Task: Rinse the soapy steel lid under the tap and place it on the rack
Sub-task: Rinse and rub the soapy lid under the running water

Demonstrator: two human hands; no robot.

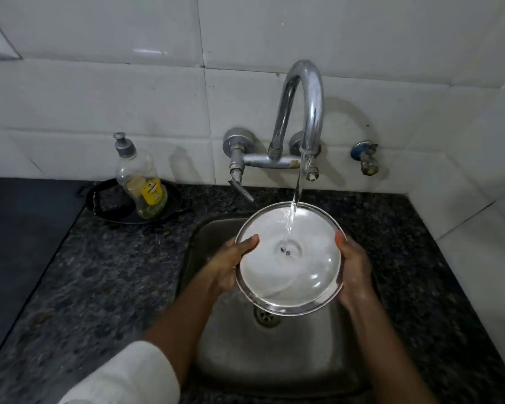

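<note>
A round steel lid (289, 275) is held over the sink, its hollow inner side facing up. My left hand (231, 263) grips its left rim, thumb over the edge. On the opposite side my right hand (353, 272) holds the right rim. Water streams from the curved tap (306, 106) and strikes the lid near its centre, where two small rivets show. A thin film of water pools in the lid. No rack is in view.
The steel sink (216, 330) with its drain (267, 316) lies below the lid, set in a dark speckled granite counter (99, 272). A dish-soap pump bottle (140, 182) stands in a black dish (105, 205) at the back left. A small valve (366, 157) sticks out of the tiled wall.
</note>
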